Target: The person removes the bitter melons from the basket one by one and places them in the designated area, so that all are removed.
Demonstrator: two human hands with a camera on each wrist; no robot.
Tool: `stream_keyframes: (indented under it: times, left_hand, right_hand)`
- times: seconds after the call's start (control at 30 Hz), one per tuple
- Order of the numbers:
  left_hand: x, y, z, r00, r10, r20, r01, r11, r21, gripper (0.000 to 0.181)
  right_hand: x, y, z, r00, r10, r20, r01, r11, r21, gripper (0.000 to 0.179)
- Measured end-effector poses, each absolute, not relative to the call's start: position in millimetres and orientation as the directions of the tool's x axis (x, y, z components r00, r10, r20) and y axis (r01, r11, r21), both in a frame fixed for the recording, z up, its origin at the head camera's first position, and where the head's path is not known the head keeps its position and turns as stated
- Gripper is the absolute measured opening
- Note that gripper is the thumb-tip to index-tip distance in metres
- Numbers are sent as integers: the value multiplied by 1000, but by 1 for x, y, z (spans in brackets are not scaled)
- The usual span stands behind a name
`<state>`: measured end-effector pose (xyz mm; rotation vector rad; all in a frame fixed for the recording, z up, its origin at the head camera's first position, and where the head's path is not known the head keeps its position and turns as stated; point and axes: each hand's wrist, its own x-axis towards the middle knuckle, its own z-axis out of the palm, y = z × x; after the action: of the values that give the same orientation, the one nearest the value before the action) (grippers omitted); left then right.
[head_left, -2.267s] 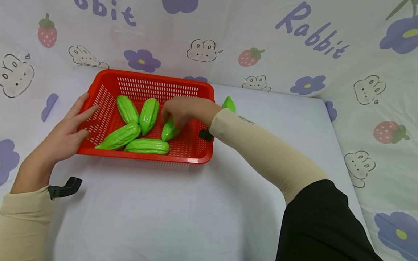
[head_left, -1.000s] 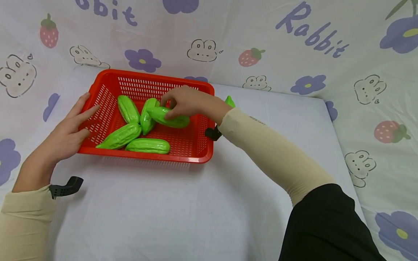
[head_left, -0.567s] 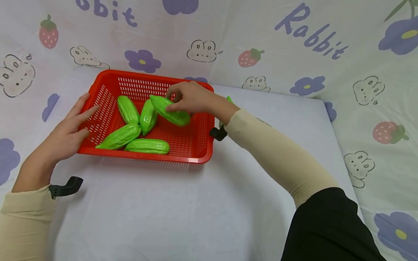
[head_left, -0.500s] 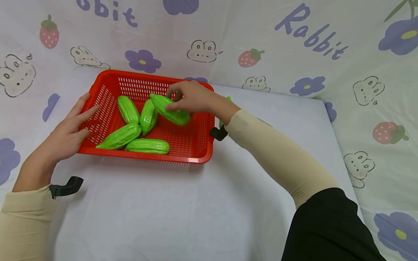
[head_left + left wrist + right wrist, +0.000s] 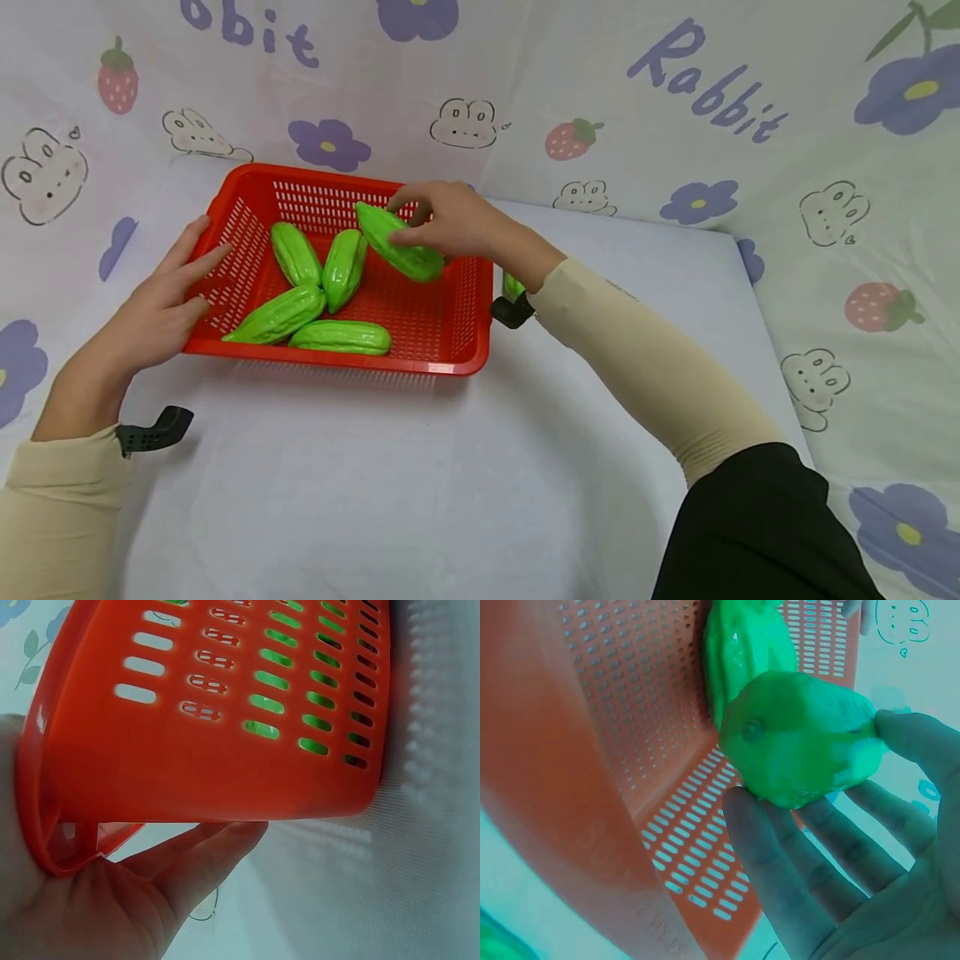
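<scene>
My right hand [image 5: 457,221] pinches a green bitter melon [image 5: 401,246] between thumb and fingers, holding it tilted above the right part of the red plastic basket [image 5: 408,364]. In the right wrist view, one rounded end of this bitter melon [image 5: 262,729] type cannot be told apart through the slots, but the held bitter melon [image 5: 802,742] faces the camera, thumb on one side and fingertips on the other. My left hand [image 5: 153,312] grips the basket's left rim. Several other bitter melons, including a front one [image 5: 341,337], lie on the basket floor.
Another bitter melon [image 5: 513,287] lies on the white tabletop [image 5: 360,492] just right of the basket, mostly hidden by my right wrist. A patterned cloth [image 5: 510,67] with rabbits, flowers and strawberries hangs behind the table.
My right hand has taken hold of a bitter melon on the basket floor, lifted it and drawn it slightly back and right. My left hand has stayed at the basket's left rim.
</scene>
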<state>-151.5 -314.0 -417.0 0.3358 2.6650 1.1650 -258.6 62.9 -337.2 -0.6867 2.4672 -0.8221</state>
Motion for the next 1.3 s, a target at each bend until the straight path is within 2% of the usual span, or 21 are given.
stream_keyframes:
  times: [0.3,0.67,1.07,1.3]
  left_hand:
    - [-151,-313,-417,-952,288,-105,122,669,734,72]
    - [-152,-312,-419,-948,298,-110,122,661,741,73]
    - [-154,-313,-418,-949,302,-92,135,652,746,72]
    - [-152,-315,-418,-949,300,-100,131,661,739,72]
  right_hand:
    - [-258,74,-330,-806,-552,-215,-289,682,-672,52]
    - [-258,89,-327,-832,-527,-171,-274,659,-700,46]
    - [-258,108,-323,-868,-456,-195,-197,677,-709,41]
    - [-255,112,-324,-863,-456,-216,-154,645,-748,40]
